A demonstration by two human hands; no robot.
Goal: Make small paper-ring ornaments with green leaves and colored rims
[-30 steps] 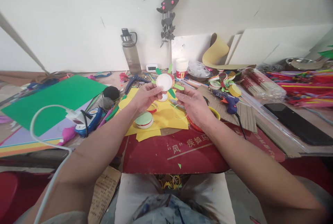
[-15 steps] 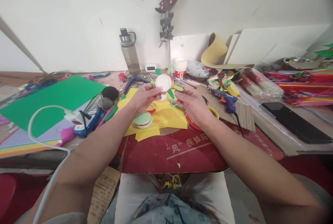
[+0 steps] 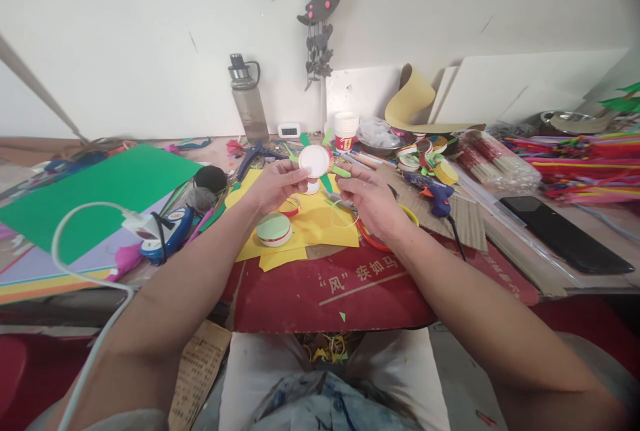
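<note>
Between my hands is a round white paper-cup piece with a reddish rim and green paper strips standing out around it. The fingers and thumb of my left hand pinch its left edge. My right hand is closed on a light green strip at the piece's right side; the exact fingertip contact is hard to make out. Below lie yellow paper sheets, with a round pale-green-topped piece on them. Scissors lie partly hidden beside my right hand.
A red cardboard sheet covers the table's front. A blue glue gun and a black phone lie to the right. Behind stand a water bottle and stacked paper cups. A white cable crosses the left side.
My right fingers have shifted slightly at the green strip. Both hands keep hold of the cup piece in nearly the same place, and the view has moved a little.
</note>
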